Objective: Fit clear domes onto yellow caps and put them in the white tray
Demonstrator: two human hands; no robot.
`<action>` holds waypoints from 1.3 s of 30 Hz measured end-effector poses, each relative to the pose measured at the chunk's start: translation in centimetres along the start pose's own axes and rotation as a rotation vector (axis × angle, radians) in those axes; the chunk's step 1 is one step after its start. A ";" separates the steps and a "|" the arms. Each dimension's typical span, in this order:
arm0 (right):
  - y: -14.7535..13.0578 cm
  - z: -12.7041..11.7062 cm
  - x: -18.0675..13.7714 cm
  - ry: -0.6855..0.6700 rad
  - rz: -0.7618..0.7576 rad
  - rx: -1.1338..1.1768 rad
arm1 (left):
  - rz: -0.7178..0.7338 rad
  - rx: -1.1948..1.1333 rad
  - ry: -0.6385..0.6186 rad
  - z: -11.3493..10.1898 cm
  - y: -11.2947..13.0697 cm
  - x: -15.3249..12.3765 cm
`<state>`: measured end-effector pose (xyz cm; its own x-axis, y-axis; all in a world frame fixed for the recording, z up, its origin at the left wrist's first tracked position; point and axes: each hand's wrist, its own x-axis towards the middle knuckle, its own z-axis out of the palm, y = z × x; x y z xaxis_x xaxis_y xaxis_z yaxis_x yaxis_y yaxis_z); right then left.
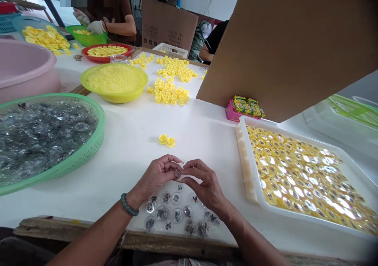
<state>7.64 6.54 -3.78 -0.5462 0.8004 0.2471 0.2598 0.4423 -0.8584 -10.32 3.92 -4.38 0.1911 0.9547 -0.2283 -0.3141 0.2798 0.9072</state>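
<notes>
My left hand (158, 175) and my right hand (203, 183) meet near the table's front edge, fingers pinched together on one small clear plastic dome (177, 174) with a dark speck inside. Below my hands lie several more clear domes (177, 214) on the white table (132, 140). Two yellow caps (167, 140) sit just beyond my hands. A white tray (245, 159) at my right holds rows of finished yellow pieces under clear domes. A green basket (88, 147) full of clear domes stands at my left.
A yellow bowl (118, 97) of pale yellow pieces and loose piles of yellow caps (169, 92) lie further back. A pink tub (26, 69) is at far left. A cardboard sheet (289, 41) leans over the tray. A gloved person (97, 25) works at a green bowl beyond.
</notes>
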 end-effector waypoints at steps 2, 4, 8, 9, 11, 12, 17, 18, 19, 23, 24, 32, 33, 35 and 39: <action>-0.4 -0.4 0.3 -0.070 -0.070 -0.088 | -0.010 0.008 -0.025 0.0 0.1 0.0; -0.8 -0.7 0.7 -0.148 -0.140 -0.140 | -0.024 0.011 -0.051 -0.1 0.1 0.0; -1.0 -0.7 1.5 -0.223 -0.210 -0.199 | -0.066 -0.008 -0.069 -0.2 0.2 0.0; -1.0 -0.6 1.6 -0.228 -0.218 -0.205 | -0.078 -0.019 -0.068 -0.3 0.2 0.0; -0.9 -0.5 1.8 -0.233 -0.221 -0.207 | -0.108 -0.048 -0.065 -0.3 0.2 0.0; -0.9 -0.4 1.9 -0.231 -0.215 -0.207 | -0.124 -0.064 -0.061 -0.3 0.2 0.0; -0.1 -0.1 1.9 -0.137 -0.172 -0.224 | -0.135 -0.024 0.112 0.0 0.6 -0.1; 0.1 -0.1 1.8 -0.119 -0.165 -0.238 | -0.112 0.002 0.153 0.2 0.6 -0.1; 0.4 0.0 1.8 -0.104 -0.159 -0.251 | -0.085 0.024 0.180 0.3 0.6 -0.1; 1.5 0.1 1.7 -0.062 -0.118 -0.256 | 0.016 0.111 0.176 0.6 0.6 0.0; 1.7 0.1 1.7 -0.048 -0.104 -0.253 | 0.030 0.155 0.165 0.5 0.7 0.1; 2.0 -1.0 1.9 0.075 0.064 -0.170 | 0.272 1.209 0.327 -4.7 4.2 4.7; 2.0 -1.1 1.9 0.088 0.074 -0.158 | 0.298 1.309 0.255 -5.5 4.5 5.6; 1.9 -1.2 1.9 0.106 0.082 -0.139 | 0.318 1.443 0.090 -6.7 4.8 7.1; 1.9 -1.4 1.7 0.120 0.085 -0.092 | 0.294 1.524 -0.012 -7.4 4.6 8.3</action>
<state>8.31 9.30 -4.42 -0.4218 0.8766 0.2317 0.3757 0.4015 -0.8352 -17.04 13.83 -4.74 0.3042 0.9525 0.0120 0.8683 -0.2825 0.4078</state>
